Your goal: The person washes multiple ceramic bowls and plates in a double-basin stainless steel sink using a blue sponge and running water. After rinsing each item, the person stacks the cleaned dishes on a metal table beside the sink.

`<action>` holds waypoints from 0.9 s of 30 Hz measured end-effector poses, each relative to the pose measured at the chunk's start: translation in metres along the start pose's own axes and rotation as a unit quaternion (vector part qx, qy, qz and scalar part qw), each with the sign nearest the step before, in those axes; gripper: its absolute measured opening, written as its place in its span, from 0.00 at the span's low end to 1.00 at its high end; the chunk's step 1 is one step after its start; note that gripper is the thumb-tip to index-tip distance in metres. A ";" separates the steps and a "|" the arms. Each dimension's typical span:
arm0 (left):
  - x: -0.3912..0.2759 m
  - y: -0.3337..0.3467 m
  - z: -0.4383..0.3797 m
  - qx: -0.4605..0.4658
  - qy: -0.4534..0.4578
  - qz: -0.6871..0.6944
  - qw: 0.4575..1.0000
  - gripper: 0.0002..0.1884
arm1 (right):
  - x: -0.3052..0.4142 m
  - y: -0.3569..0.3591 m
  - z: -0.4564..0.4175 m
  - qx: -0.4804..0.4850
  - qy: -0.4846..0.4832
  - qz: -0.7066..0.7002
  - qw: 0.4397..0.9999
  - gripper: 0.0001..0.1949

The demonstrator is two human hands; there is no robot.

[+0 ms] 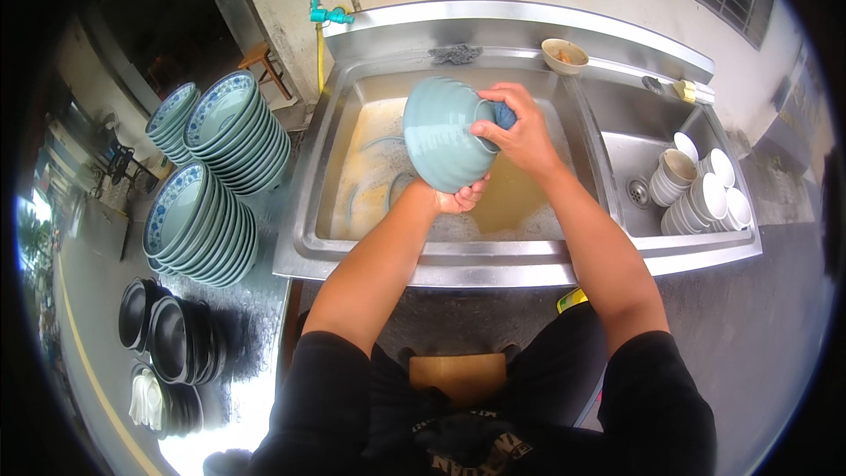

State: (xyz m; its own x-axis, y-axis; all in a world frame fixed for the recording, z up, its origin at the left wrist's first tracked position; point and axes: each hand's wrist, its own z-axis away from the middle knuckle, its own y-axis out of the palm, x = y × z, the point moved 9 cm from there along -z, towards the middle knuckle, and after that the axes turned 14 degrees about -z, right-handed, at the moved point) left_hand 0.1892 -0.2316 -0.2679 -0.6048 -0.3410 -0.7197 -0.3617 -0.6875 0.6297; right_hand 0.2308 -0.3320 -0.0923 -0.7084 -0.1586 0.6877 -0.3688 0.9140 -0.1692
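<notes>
A pale blue-green ribbed bowl (439, 132) is tilted on its side above the large sink basin (330, 165). My left hand (459, 199) grips its rim side from below, with part of the hand hidden behind the bowl. At the bowl's foot, my right hand (519, 125) presses a dark blue scrubbing cloth or pad (505, 116) into the base, thumb and fingers around the foot ring. Cloudy water (515, 201) with foam fills the basin below. Curved rims of submerged bowls (357, 195) show through it at the left.
Tall stacks of blue-patterned bowls (201, 218) and black bowls (175, 340) stand on the metal table at left. Stacked white cups (707, 198) sit in the right-hand basin. A bowl with food scraps (564, 57) and a grey scouring pad (456, 53) rest on the back ledge, near a teal tap (330, 16).
</notes>
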 end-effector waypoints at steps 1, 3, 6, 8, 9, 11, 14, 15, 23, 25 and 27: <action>0.001 -0.001 0.002 0.009 0.002 0.008 1.000 0.24 | 0.004 0.005 -0.001 0.001 -0.009 -0.007 1.000 0.28; 0.001 0.001 0.001 0.027 0.001 0.006 1.000 0.24 | 0.012 0.002 -0.005 0.009 -0.070 0.042 0.997 0.24; 0.004 -0.011 -0.003 0.006 -0.001 -0.012 1.000 0.23 | 0.011 -0.002 -0.004 -0.030 -0.084 0.087 0.992 0.15; 0.006 -0.017 -0.009 -0.057 -0.017 -0.024 0.998 0.22 | 0.007 -0.008 0.000 -0.063 -0.094 0.127 0.985 0.09; 0.005 -0.018 -0.017 -0.077 -0.013 -0.028 0.997 0.22 | 0.001 -0.013 0.001 -0.059 -0.088 0.164 0.981 0.08; 0.000 -0.030 -0.014 -0.120 0.026 -0.018 0.992 0.20 | -0.023 -0.005 -0.001 -0.047 0.010 0.212 0.976 0.13; -0.008 -0.039 -0.011 -0.202 0.067 -0.004 0.977 0.18 | -0.075 -0.003 0.012 -0.017 0.214 0.181 0.960 0.21; -0.011 -0.040 -0.013 -0.230 0.072 -0.006 0.970 0.18 | -0.085 -0.003 0.020 -0.014 0.280 0.102 0.954 0.23; -0.043 -0.090 0.042 -0.564 0.202 -0.116 0.793 0.19 | -0.084 0.043 0.047 0.001 0.468 -0.219 0.856 0.26; -0.051 -0.074 0.073 -0.701 0.244 -0.128 0.658 0.16 | -0.076 0.026 0.036 -0.017 0.423 -0.172 0.890 0.30; -0.053 -0.057 0.089 -0.696 0.220 -0.188 0.657 0.16 | -0.073 0.016 0.032 -0.042 0.411 -0.194 0.890 0.33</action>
State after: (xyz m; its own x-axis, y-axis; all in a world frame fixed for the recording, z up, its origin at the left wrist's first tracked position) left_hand 0.1789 -0.1167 -0.2396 -0.2830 0.0786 -0.9559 0.7580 -0.5924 -0.2731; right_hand 0.2577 -0.3176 -0.1676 0.1549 -0.1729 0.9727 -0.4187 0.8803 0.2231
